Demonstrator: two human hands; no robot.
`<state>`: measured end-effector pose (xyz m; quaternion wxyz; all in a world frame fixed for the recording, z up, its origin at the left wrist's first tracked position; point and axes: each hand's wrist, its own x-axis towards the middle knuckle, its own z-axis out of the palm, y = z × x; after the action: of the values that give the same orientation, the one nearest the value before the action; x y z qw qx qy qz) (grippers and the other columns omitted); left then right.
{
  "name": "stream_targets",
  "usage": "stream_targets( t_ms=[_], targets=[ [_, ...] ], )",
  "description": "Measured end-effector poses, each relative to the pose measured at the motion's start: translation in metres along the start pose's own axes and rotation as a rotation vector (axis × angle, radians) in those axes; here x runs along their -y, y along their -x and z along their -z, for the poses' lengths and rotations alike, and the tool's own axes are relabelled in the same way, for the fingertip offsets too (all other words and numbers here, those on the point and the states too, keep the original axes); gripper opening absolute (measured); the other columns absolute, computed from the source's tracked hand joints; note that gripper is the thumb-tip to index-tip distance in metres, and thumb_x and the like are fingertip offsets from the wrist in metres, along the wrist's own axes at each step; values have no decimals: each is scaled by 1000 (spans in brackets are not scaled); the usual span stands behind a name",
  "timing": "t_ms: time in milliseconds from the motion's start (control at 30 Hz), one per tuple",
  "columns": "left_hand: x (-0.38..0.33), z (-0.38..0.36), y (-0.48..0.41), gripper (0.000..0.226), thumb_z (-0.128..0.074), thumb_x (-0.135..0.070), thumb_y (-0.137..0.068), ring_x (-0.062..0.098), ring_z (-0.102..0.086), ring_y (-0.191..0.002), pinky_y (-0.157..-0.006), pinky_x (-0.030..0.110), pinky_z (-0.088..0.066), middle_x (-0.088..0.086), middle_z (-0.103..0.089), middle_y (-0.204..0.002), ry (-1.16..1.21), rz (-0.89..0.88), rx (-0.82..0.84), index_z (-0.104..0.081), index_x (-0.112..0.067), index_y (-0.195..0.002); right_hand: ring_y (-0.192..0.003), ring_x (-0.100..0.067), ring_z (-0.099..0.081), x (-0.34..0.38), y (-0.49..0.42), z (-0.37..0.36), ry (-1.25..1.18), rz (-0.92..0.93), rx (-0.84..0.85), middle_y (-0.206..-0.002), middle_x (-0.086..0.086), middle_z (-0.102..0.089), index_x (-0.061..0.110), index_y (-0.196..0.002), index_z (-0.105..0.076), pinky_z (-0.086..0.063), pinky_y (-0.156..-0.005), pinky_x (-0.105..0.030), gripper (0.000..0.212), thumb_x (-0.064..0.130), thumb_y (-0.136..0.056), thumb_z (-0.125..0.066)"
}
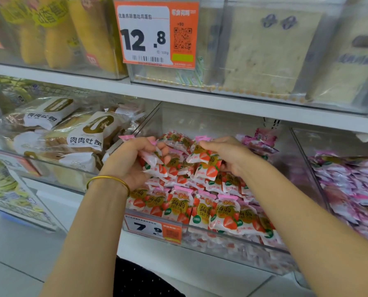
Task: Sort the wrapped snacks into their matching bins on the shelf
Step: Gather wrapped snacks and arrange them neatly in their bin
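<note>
1. The strawberry snack packets (202, 209) are lying heaped in the middle clear bin (243, 240) on the lower shelf level, with the front rows standing upright against its front wall.
2. The left hand (133, 161) is hovering over the left side of the heap. Its fingers are curling round several of those packets, and a pink sealed edge is sticking out above the knuckles.
3. The right hand (228, 155) is hovering over the middle of the heap, its fingers and thumb clutching a few more of the same packets.
4. A gold bangle (108, 181) is sitting on the left wrist.
5. A price tag (153, 229) reading 7.9 is hanging on the front of the bin, at its lower left.
6. Pink packets (350, 185) are filling the neighbouring bin to the right.
7. Bread packs (80, 133) are lying stacked in the bin to the left.
8. A white shelf board (178, 94) is running above, carrying more clear bins and an orange tag (157, 33) reading 12.8.
</note>
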<state>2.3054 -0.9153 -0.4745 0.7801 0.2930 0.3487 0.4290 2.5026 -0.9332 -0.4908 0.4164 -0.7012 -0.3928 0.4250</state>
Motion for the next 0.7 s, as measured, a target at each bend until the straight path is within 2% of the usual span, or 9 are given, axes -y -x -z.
stream_targets(
  t_ms=[67,133,200,300,367,433,567,633,700],
  targets=[
    [2,-3,0,21,-34,8,-85,29,-57,-85,-69,36,-56,18,-56,-89,-2,-5,-3,-50,-5,-90,-67,-20,-55,1,-1,-9,104,32,22,-79,-8,-59,11,-85,-65,-44,-54,-25,25,36,-82,-70],
    [4,-4,-2,21,-33,8,-86,30,-60,-88,-68,40,-57,20,-56,-96,0,-19,-24,-50,-4,-92,-68,-23,-59,0,-5,-15,438,128,14,-73,-8,-60,4,-77,-62,-47,-60,-28,38,41,-80,-70],
    [6,-4,-5,23,-34,8,-88,29,-61,-93,-67,38,-57,21,-56,-104,-28,-32,-38,-50,-2,-102,-56,-20,-48,1,-7,-16,675,194,-9,-59,-4,-43,11,-61,-48,-35,-56,-28,45,45,-78,-70],
    [10,-4,-8,31,-39,9,-88,28,-65,-85,-68,34,-58,22,-63,-99,-99,-35,-18,-48,3,-118,-45,-17,-32,4,-11,-6,760,264,-61,-50,1,-27,17,-54,-35,-24,-51,-29,51,48,-83,-64],
    [12,-4,-10,31,-42,9,-88,27,-68,-82,-63,32,-60,24,-65,-99,-116,-37,15,-50,5,-118,-46,-18,-33,1,-13,-1,817,335,-92,-50,1,-29,18,-55,-35,-24,-52,-29,50,48,-89,-55],
    [13,-6,-9,19,-45,8,-87,25,-69,-73,-62,31,-58,23,-65,-93,-166,-32,47,-58,4,-102,-51,-18,-40,-3,-10,-2,931,386,-149,-54,0,-39,16,-62,-41,-30,-51,-28,45,48,-92,-49],
    [16,-9,-8,10,-54,5,-86,21,-68,-60,-54,30,-58,16,-66,-78,-203,-26,53,-63,1,-87,-76,-22,-54,-6,-1,-6,1214,444,-381,-84,-4,-58,14,-85,-52,-36,-54,-29,19,31,-95,-52],
    [18,-10,-9,10,-56,2,-86,21,-69,-66,-59,35,-59,13,-68,-81,-218,-17,75,-65,-2,-90,-83,-24,-57,-4,4,-2,1167,507,-471,-89,-5,-59,13,-90,-56,-40,-59,-30,10,19,-95,-51],
    [20,-11,-8,11,-56,-3,-87,22,-68,-74,-65,38,-58,11,-69,-84,-262,-13,133,-66,-5,-91,-77,-19,-59,4,13,1,870,530,-364,-86,-2,-61,12,-92,-60,-46,-61,-30,19,26,-96,-48]
  ],
)
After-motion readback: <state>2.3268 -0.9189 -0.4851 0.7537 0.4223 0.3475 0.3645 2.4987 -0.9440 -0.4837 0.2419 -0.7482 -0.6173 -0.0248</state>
